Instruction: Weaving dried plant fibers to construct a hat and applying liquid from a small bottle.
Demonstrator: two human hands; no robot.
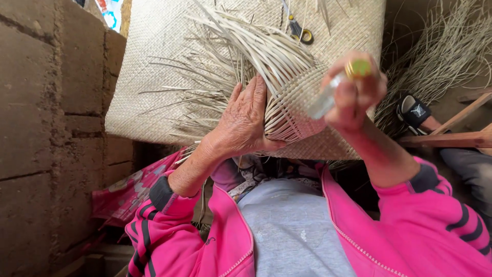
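Left hand (245,119) steadying woven basket (293,110), right hand (354,92) gripping gold-capped bottle (335,88)

Half-woven basket (287,87) sat between hands: left hand (245,120) against its left side, right hand (353,95) at its right, holding small bottle (333,92). Woven mat (154,61) lay behind basket. Scissors (299,29) rested on mat (far edge). Brick wall (46,128) stood left.
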